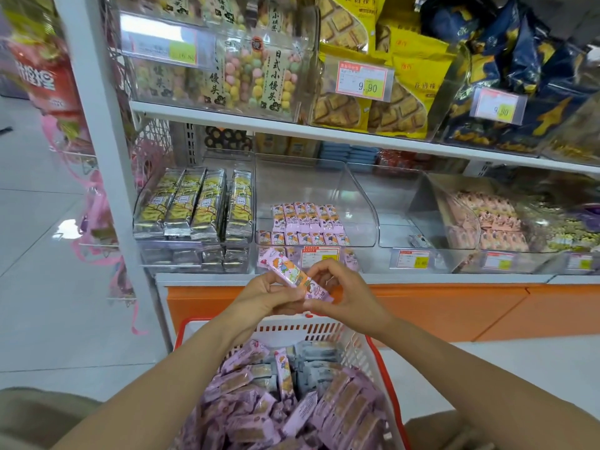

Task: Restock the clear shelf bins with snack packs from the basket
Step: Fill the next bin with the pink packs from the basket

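Observation:
Both hands hold one long pink snack pack (293, 277) above the basket, just in front of the lower shelf. My left hand (264, 295) grips its near side, and my right hand (341, 292) pinches its lower right end. Below them a red and white basket (324, 329) is heaped with pink snack packs (292, 407). Straight behind the hands stands a clear shelf bin (363, 203) with rows of small pink packs (306, 222) low in its front.
A bin of silver and yellow packs (194, 203) stands left of it, and a nearly bare clear bin (418, 216) to its right holds one pack. Bagged snacks fill the upper shelf (292, 128). An orange base panel (454, 306) runs under the shelves. Grey floor lies left.

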Available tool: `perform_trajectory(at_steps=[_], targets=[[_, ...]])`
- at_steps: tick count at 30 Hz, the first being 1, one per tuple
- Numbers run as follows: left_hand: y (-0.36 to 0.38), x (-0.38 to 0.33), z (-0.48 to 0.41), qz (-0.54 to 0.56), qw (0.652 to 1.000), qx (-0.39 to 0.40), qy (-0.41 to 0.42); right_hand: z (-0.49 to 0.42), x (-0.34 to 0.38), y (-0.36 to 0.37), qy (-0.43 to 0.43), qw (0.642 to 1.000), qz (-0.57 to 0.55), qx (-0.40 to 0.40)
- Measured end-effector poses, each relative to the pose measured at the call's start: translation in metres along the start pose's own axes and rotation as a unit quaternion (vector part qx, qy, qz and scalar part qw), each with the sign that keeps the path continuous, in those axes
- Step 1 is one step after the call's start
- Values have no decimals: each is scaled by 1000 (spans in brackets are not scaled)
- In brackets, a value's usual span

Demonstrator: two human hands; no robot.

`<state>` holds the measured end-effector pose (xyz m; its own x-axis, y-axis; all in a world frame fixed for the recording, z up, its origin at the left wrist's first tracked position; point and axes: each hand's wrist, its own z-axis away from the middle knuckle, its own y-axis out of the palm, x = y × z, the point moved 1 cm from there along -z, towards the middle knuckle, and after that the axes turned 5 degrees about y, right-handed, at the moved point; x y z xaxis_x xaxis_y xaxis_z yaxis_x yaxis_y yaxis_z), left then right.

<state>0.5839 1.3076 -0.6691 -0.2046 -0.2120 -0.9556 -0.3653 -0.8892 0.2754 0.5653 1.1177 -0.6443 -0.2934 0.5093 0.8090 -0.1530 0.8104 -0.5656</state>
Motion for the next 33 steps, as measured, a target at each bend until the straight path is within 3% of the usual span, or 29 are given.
perform_trajectory(at_steps=[3, 6, 7, 9, 10, 12, 15, 21, 33], targets=[[6, -6, 1, -39, 998, 7, 37, -2, 5, -2, -14, 999, 6, -34], [4, -9, 1, -185, 968, -46, 161, -12, 15, -9, -41, 995, 13, -86], [-3, -10, -1, -294, 922, -95, 233, -17, 18, -11, -43, 994, 9, -101], [-18, -9, -6, -517, 762, -160, 355, -32, 25, -16, -30, 991, -4, -133], [-25, -7, -8, -587, 699, -166, 373, -41, 28, -17, -17, 989, -5, -146], [-40, -1, -14, -679, 633, -152, 340, -62, 28, -17, 15, 987, 6, -157], [-54, 9, -17, -751, 580, -136, 285, -100, 21, -10, 54, 983, 60, -167], [-76, 24, -29, -762, 536, -163, 325, -172, 4, 12, 116, 970, 151, -154], [-87, 37, -47, -753, 525, -168, 358, -244, -18, 57, 208, 936, 271, -86]])
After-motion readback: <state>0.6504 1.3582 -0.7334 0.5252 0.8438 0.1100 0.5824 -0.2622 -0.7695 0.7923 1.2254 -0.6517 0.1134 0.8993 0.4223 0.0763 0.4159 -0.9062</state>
